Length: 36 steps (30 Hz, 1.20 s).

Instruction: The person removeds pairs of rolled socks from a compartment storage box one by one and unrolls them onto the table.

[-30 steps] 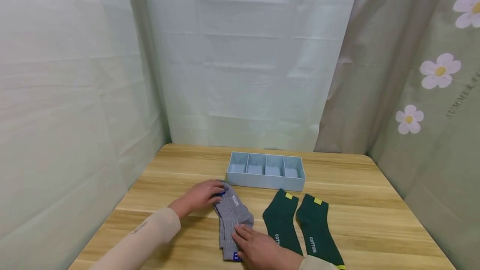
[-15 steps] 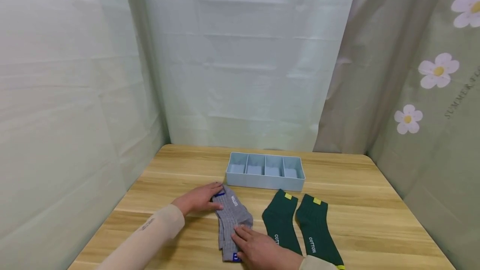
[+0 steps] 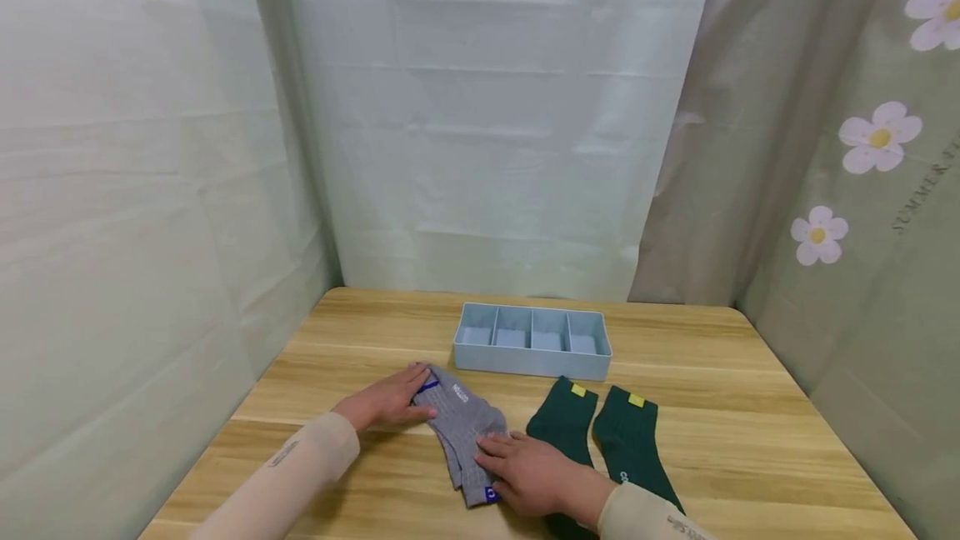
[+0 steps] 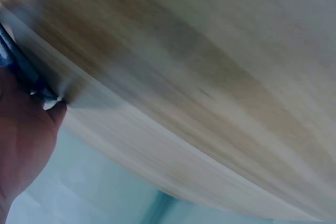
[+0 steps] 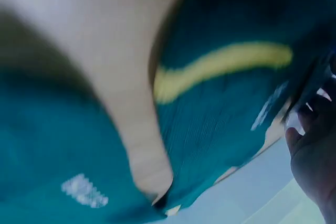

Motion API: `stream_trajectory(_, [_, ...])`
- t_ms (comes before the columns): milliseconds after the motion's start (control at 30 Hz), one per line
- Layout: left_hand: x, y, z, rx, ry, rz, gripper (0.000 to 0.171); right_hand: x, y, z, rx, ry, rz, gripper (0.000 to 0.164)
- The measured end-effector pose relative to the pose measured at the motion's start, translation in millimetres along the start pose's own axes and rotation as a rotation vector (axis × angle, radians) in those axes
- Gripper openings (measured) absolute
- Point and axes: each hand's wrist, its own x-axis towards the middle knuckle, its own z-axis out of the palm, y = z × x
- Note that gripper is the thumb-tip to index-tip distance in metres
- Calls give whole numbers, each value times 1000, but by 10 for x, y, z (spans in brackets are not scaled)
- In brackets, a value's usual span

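A pair of grey socks (image 3: 463, 419) with white lettering and blue marks lies flat, one over the other, slanting across the table. My left hand (image 3: 384, 400) touches their far left end, thumb spread from the fingers. Seen from the left wrist, that hand (image 4: 26, 135) is at the dark edge of the fabric. With extended fingers, my right hand (image 3: 528, 472) rests on the near right part of the grey socks. Its wrist and forearm pass over two dark green socks, one on the left (image 3: 566, 419) and one on the right (image 3: 630, 432), partly hiding both.
Behind the socks stands a light blue organizer box (image 3: 532, 363) with several compartments. Everything sits on a wooden table (image 3: 712, 407), with pale cloth hangings (image 3: 487, 148) around it at the back and sides.
The grey socks have turned, their far end shifting left and their near end right and slightly away. Both hands have moved with them; the right forearm now covers more of the green socks.
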Motion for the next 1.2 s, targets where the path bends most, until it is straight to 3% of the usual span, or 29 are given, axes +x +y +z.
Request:
stream_trajectory(200, [-76,-27,44,55,-4,-45,90,17,128,-79,-69,-18,80,47])
stream_trajectory(333, [-127,11,54,58,-7,-118,91,19,170,-110,-99,-35,127,51])
stream_trajectory(467, [-188,35,71,48,-15,-175,92,29,211,-111,-131,-31,151,58])
stream_trajectory(633, [-255,53,42,65,-6,-196,85,57,261,-100,-158,-4,163,62])
stream_trajectory(700, [-251,50,9,117,32,-173,74,68,267,-96,-164,17,173,62])
stream_trajectory(767, [-208,33,-34,187,117,-112,58,70,244,-101,-150,55,193,56])
stream_trajectory(867, [-120,-21,-110,240,255,19,33,84,140,-101,-103,136,220,43])
stream_trajectory(933, [-68,-73,-164,230,293,119,23,104,36,-97,-85,177,223,38])
stream_trajectory(1067, [-40,-192,-225,173,205,279,29,154,-153,-72,-81,117,236,44])
stream_trajectory(1133, [-57,-240,-227,148,152,304,33,172,-194,-59,-68,42,254,49])
stream_trajectory(1200, [-88,-268,-219,110,103,281,37,176,-189,-61,-42,-16,268,53])
